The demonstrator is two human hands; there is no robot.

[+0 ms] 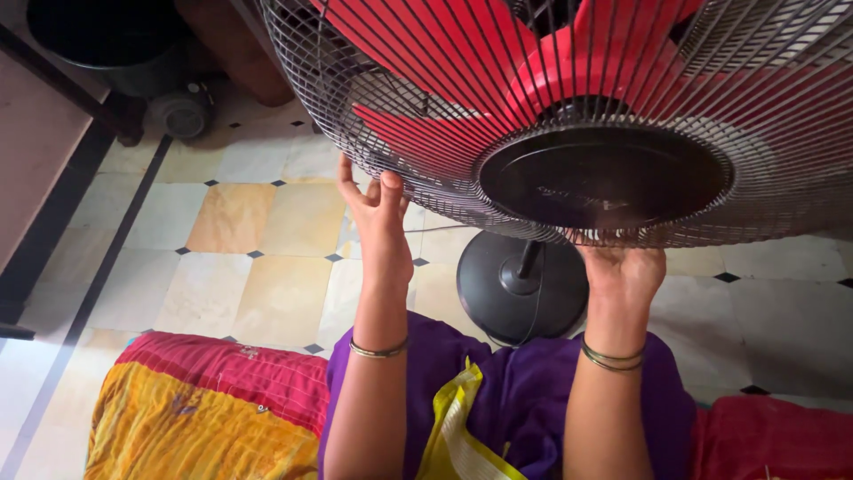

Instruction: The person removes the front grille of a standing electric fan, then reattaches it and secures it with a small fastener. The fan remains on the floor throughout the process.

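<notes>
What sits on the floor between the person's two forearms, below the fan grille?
In the head view, the fan's round black base with its pole, between left hand and right hand.

Tilted pedestal fan (604, 178), grey wire grille, red blades, black hub

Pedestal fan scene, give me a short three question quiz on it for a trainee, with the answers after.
1. True or false: both hands touch the fan's wire guard.
2. What colour are the fan blades?
3. Multiple choice: the fan's round base stands on A) a table, B) the tiled floor, C) the cushion.

Key:
1. True: the left hand and right hand both grip its lower rim.
2. Red.
3. B.
</notes>
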